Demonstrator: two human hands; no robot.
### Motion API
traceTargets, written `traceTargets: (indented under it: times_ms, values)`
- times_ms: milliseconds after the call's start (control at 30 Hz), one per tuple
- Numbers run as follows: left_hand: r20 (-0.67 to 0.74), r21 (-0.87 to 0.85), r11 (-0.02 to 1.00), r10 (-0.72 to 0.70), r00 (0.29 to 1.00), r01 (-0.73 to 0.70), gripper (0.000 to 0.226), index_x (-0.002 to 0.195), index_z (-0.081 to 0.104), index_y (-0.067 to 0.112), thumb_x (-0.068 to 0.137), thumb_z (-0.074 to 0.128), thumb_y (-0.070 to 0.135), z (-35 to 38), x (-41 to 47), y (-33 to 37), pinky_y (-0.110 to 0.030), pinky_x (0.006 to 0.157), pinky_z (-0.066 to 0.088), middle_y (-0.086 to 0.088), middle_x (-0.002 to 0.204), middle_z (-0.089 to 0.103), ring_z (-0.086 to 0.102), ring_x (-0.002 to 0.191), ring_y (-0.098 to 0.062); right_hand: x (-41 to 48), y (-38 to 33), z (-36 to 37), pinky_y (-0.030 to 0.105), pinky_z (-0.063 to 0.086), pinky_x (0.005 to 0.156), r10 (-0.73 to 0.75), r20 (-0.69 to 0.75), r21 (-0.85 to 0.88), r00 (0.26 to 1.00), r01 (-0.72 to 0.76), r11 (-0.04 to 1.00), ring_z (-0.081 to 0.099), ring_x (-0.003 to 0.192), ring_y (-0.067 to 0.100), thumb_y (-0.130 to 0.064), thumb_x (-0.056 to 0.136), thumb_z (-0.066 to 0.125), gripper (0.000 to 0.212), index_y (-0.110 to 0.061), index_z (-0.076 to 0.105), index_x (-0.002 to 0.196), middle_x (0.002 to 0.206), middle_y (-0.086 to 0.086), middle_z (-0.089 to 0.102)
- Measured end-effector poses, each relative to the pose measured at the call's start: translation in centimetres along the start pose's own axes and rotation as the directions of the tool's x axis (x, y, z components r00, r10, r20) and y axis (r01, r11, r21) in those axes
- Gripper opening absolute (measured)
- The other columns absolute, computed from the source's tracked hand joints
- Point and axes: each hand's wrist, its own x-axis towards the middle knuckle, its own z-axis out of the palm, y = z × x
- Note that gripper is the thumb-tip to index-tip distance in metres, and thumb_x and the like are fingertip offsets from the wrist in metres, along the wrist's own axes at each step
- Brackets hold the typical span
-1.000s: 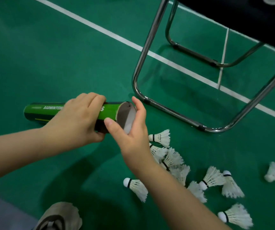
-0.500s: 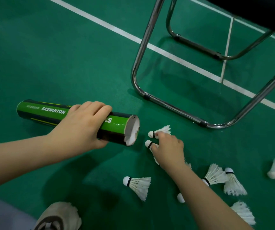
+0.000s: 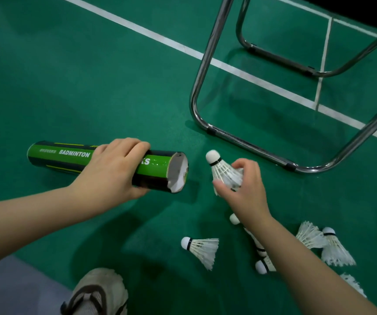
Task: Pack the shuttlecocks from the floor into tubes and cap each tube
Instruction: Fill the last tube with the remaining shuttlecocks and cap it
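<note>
Head camera, looking down: a person's left hand (image 3: 112, 169) grips a green tube (image 3: 58, 159) around its middle, holding it roughly level over the green court floor (image 3: 92, 87), its open, ragged mouth pointing right. Just beside that mouth, not touching it, the right hand (image 3: 246, 192) pinches a white shuttlecock (image 3: 220, 169) by its feathers, cork tip uppermost. More loose shuttlecocks (image 3: 202, 248) lie scattered on the floor around the right forearm, near a metal chair frame (image 3: 246, 144). A shoe (image 3: 98, 294) shows at the bottom.

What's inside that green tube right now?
The green tube shows only grey lining and something white at its open mouth; deeper inside is hidden by its wall and the left hand.
</note>
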Motion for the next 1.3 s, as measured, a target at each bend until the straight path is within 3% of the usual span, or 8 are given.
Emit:
traceTargets:
  times_ms: [100, 200, 367, 600, 900, 1067, 1200, 1300]
  values:
    - [0.02, 0.036, 0.999, -0.037, 0.999, 0.036, 0.079, 0.108, 0.041, 0.016, 0.046, 0.087, 0.031, -0.2, -0.7, -0.1, -0.046, 0.074, 0.045, -0.011, 0.103, 0.059, 0.057, 0.09, -0.034, -0.3, -3.7, -1.4, 0.025, 0.044, 0.069, -0.154, -0.008, 0.266, 0.988, 0.151, 0.952, 0.053, 0.081, 0.012, -0.031, 0.066, 0.067, 0.032, -0.038, 0.047, 0.091, 0.093, -0.004, 0.053]
    - [0.023, 0.047, 0.998, -0.053, 0.998, 0.052, 0.08, 0.107, 0.041, 0.015, 0.044, 0.087, 0.031, -0.5, -1.3, 0.0, -0.046, 0.074, 0.046, -0.013, 0.101, 0.059, 0.059, 0.088, -0.035, -1.0, -6.6, -1.7, 0.015, 0.041, 0.075, -0.34, 0.09, 0.205, 0.936, 0.317, 0.926, 0.051, 0.088, 0.005, -0.025, 0.066, 0.064, 0.03, -0.028, 0.058, 0.096, 0.098, -0.003, 0.05]
    - [-0.002, 0.039, 0.998, -0.039, 0.999, 0.039, 0.076, 0.107, 0.041, 0.016, 0.048, 0.084, 0.036, -0.8, -1.6, 1.0, -0.044, 0.073, 0.045, -0.01, 0.101, 0.059, 0.058, 0.088, -0.033, -2.7, -9.5, 0.3, 0.015, 0.03, 0.099, -0.301, 0.33, 0.219, 0.895, 0.238, 0.946, 0.037, 0.114, 0.0, -0.019, 0.066, 0.048, 0.07, -0.038, 0.03, 0.131, 0.127, -0.011, 0.029]
    - [-0.023, 0.017, 0.998, -0.059, 0.998, 0.06, 0.067, 0.109, 0.044, 0.016, 0.055, 0.074, 0.044, -1.1, -1.1, 1.4, -0.042, 0.074, 0.044, -0.007, 0.102, 0.057, 0.055, 0.09, -0.032, -4.9, -9.2, 2.9, 0.023, 0.036, 0.105, -0.32, 0.024, 0.464, 0.947, 0.273, 0.843, 0.036, 0.129, 0.005, -0.015, 0.07, 0.047, 0.059, -0.029, 0.032, 0.126, 0.138, 0.007, 0.027]
    - [-0.023, 0.038, 0.999, -0.022, 0.999, 0.023, 0.065, 0.107, 0.041, 0.017, 0.054, 0.065, 0.045, -0.7, -1.0, 1.4, -0.041, 0.069, 0.045, -0.008, 0.097, 0.058, 0.056, 0.083, -0.032, -5.5, -7.1, 3.3, 0.03, 0.036, 0.088, -0.398, 0.021, 0.047, 0.917, 0.396, 0.917, 0.048, 0.092, 0.008, -0.025, 0.069, 0.049, 0.036, -0.019, 0.051, 0.105, 0.096, -0.002, 0.061]
    - [0.027, 0.072, 0.997, 0.036, 0.999, -0.038, 0.078, 0.106, 0.043, 0.017, 0.044, 0.085, 0.039, -0.1, -0.9, 2.1, -0.041, 0.068, 0.046, -0.007, 0.097, 0.059, 0.059, 0.084, -0.031, -5.0, -7.7, 3.5, 0.036, 0.045, 0.078, -0.294, 0.322, 0.139, 0.9, 0.262, 0.955, 0.051, 0.089, 0.022, -0.035, 0.065, 0.041, 0.05, -0.001, 0.061, 0.097, 0.094, 0.012, 0.061]
    - [0.08, 0.11, 0.987, 0.108, 0.991, -0.117, 0.081, 0.106, 0.046, 0.016, 0.039, 0.084, 0.039, 0.6, -0.3, 3.0, -0.041, 0.065, 0.048, -0.008, 0.096, 0.06, 0.061, 0.082, -0.03, -3.3, -8.2, 2.1, 0.036, 0.047, 0.076, -0.061, 0.695, 0.098, 0.716, -0.01, 0.995, 0.052, 0.083, 0.024, -0.027, 0.071, 0.057, 0.042, -0.01, 0.053, 0.109, 0.093, 0.009, 0.056]
    - [0.084, 0.117, 0.984, 0.124, 0.989, -0.133, 0.081, 0.106, 0.046, 0.016, 0.038, 0.084, 0.038, 0.8, 0.6, 3.5, -0.042, 0.065, 0.049, -0.009, 0.095, 0.06, 0.061, 0.082, -0.031, -3.1, -7.7, 1.7, 0.032, 0.046, 0.073, -0.108, 0.601, 0.287, 0.792, -0.087, 0.954, 0.053, 0.078, 0.016, -0.029, 0.076, 0.061, 0.027, -0.012, 0.06, 0.097, 0.085, 0.003, 0.058]
